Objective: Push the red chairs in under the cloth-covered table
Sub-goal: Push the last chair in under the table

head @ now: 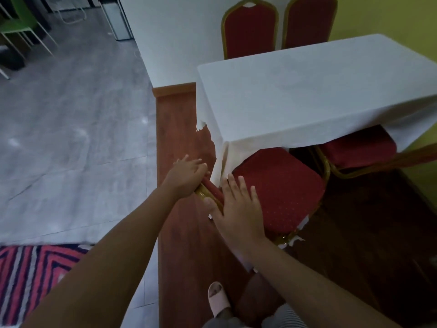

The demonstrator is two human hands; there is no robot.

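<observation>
The table (307,95) wears a white cloth that hangs over its near edge. The nearest red chair (279,185) has a gold frame, and its seat is partly under the cloth. Its back top rail (209,189) lies between my hands. My left hand (186,175) presses on the rail's left end, fingers reaching past it. My right hand (236,204) clasps the rail, thumb behind and fingers over the seat side. A second red chair (359,150) sits to the right, its seat partly under the cloth. Two more red chairs (250,31) stand at the table's far side.
The table stands on a reddish wooden floor strip (177,138) bordering grey floor (71,138). A striped rug (30,280) lies at the lower left. A green chair (14,27) is far left. My slippered foot (217,299) is below the chair. A yellow wall (390,15) is behind.
</observation>
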